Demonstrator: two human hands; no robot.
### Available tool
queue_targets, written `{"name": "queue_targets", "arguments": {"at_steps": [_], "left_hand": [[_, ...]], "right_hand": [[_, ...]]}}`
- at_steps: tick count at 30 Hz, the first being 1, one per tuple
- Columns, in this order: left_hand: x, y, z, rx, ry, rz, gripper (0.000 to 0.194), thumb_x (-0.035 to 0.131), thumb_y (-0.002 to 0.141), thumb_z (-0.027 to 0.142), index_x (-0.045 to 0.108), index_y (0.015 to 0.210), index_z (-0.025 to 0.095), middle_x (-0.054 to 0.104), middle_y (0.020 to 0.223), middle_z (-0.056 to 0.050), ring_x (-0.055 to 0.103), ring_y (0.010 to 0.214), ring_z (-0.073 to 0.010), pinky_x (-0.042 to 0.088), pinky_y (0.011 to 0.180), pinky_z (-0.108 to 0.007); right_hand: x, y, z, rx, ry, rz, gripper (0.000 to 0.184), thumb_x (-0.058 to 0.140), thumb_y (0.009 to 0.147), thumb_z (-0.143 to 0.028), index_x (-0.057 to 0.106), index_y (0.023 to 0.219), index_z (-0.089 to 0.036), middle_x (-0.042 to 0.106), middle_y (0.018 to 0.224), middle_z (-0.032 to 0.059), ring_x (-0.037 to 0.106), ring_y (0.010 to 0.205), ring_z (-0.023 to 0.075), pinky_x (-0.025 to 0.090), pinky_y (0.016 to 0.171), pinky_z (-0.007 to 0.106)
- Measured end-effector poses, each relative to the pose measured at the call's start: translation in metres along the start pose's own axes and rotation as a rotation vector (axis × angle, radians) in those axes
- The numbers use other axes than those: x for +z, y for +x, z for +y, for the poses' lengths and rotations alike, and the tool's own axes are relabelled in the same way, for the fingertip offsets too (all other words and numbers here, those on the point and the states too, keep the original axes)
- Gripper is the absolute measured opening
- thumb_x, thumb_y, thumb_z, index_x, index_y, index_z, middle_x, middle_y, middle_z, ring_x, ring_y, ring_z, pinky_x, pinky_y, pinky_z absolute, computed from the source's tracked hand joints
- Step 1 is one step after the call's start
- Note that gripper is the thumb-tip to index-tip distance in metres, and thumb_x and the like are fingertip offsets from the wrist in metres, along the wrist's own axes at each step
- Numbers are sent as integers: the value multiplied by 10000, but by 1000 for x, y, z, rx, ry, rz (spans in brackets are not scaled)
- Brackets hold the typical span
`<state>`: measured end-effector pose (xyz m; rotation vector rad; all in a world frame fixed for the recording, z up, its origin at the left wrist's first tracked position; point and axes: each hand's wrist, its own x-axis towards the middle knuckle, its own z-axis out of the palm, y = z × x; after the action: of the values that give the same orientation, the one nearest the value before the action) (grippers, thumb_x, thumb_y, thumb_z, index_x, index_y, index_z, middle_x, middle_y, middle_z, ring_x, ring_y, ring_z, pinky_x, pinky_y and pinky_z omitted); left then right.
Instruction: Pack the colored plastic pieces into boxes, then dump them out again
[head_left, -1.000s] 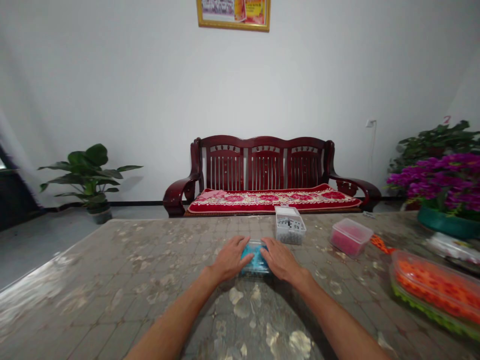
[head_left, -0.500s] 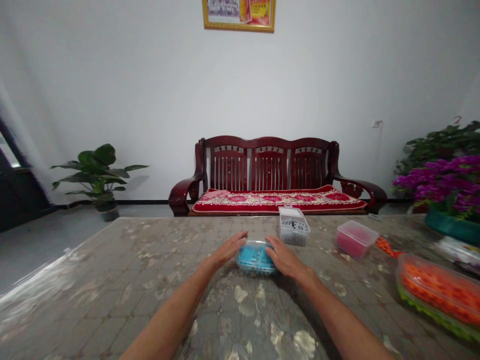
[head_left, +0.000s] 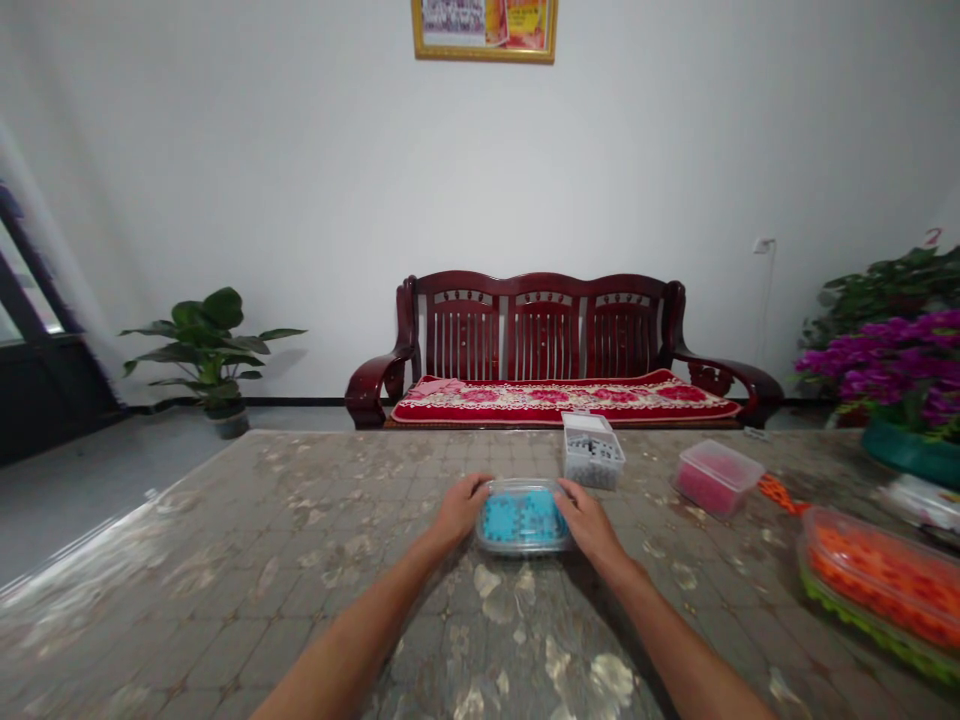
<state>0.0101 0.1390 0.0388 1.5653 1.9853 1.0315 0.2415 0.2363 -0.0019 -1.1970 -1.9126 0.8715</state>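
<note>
Both hands on the clear box (head_left: 523,520), just below the middle of the frame. Blue pieces inside, seen through the plastic; lid looks to be on. Box lies flat, long side running left-right. Can't tell if its base fully touches the table (head_left: 247,560).

Left hand (head_left: 459,508): fingers curled round the box's left end, gripping near its far corner. Right hand (head_left: 589,520): same at the right end, fingers bent over the far corner, grasping the box. Fingertip detail too small to read. Forearms run in from the bottom edge.

Nearest other item: white box (head_left: 591,472), just beyond the right hand, lid up, small grey pieces inside. Right of that, well apart from the hands: pink box (head_left: 716,482), lidded, pink contents. Orange chain (head_left: 781,494) runs from beside it toward the long box (head_left: 885,575) at lower right, which is clear with orange pieces. Bright green pieces (head_left: 877,628) show under that one. Plastic bag (head_left: 926,502) at right edge, contents unclear; purple flowers (head_left: 892,365) in a teal pot (head_left: 911,450) above it.

Background: dark red bench (head_left: 540,330) mid-frame, red floral mat (head_left: 562,397) on its seat. Potted plant (head_left: 214,350) on the left. Gold picture frame (head_left: 484,54) cut off by the top edge.
</note>
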Motion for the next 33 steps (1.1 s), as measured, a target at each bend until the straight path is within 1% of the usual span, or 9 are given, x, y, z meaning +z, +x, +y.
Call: {"name": "queue_targets", "arguments": {"at_steps": [3, 6, 10, 16, 19, 23, 26, 29, 33], "left_hand": [[3, 0, 4, 8, 26, 48, 368, 512, 933, 191, 718, 1237, 159, 769, 1239, -83, 704, 1139, -221, 519, 1048, -342], [4, 0, 10, 13, 54, 78, 361, 541, 925, 169, 725, 1236, 162, 783, 1205, -84, 723, 1096, -228, 538, 1015, -341], [5, 3, 16, 30, 87, 102, 337, 561, 938, 165, 739, 1225, 180, 784, 1209, -81, 716, 1116, -234, 524, 1029, -348], [7, 13, 16, -1, 111, 151, 273, 583, 909, 104, 782, 1082, 175, 808, 1095, -90, 730, 1055, -246, 532, 983, -361], [5, 19, 19, 0, 96, 184, 267, 601, 910, 123, 775, 1108, 171, 803, 1095, -98, 735, 1033, -246, 540, 954, -354], [2, 26, 24, 27, 51, 192, 320, 629, 884, 128, 750, 1179, 160, 805, 989, -65, 746, 904, -207, 563, 868, -307], [2, 27, 27, 48, 29, 179, 316, 643, 857, 108, 764, 1143, 165, 804, 930, -39, 742, 851, -189, 568, 833, -284], [4, 27, 28, 53, 31, 184, 269, 637, 851, 85, 787, 1057, 171, 810, 966, -46, 739, 877, -194, 563, 859, -296], [7, 26, 25, 32, 58, 192, 252, 630, 870, 79, 786, 1045, 171, 812, 1031, -74, 737, 936, -212, 550, 901, -322]], "right_hand": [[-3, -2, -4, -10, 34, 46, 540, 479, 881, -388, 666, 1323, -141, 728, 1303, 143, 674, 1216, 282, 500, 1076, 410], [-7, -3, -7, -29, 67, 98, 498, 507, 847, -371, 705, 1244, -145, 754, 1226, 138, 700, 1132, 285, 528, 1022, 403], [-9, 0, -10, -50, 43, 158, 455, 516, 846, -344, 721, 1214, -170, 755, 1211, 120, 705, 1091, 266, 538, 989, 383], [-3, 9, -13, -25, 8, 185, 480, 535, 803, -236, 720, 1243, -184, 772, 1177, 104, 716, 1066, 256, 529, 996, 392], [-3, 11, -14, -63, 7, 237, 453, 552, 803, -270, 743, 1205, -191, 771, 1177, 102, 690, 1090, 274, 508, 1021, 418], [-4, 13, -16, -80, 71, 323, 458, 517, 833, -342, 752, 1173, -145, 775, 1129, 132, 711, 987, 273, 546, 940, 409], [-2, 17, -16, -78, 62, 317, 434, 484, 846, -326, 761, 1130, -150, 780, 1090, 122, 717, 950, 259, 554, 905, 387], [-1, 18, -15, -71, 14, 294, 388, 483, 838, -273, 768, 1080, -173, 783, 1044, 100, 715, 935, 251, 548, 893, 376], [-1, 16, -16, -45, -91, 251, 360, 508, 844, -229, 770, 1091, -213, 777, 1018, 74, 705, 905, 242, 533, 854, 358]]}}
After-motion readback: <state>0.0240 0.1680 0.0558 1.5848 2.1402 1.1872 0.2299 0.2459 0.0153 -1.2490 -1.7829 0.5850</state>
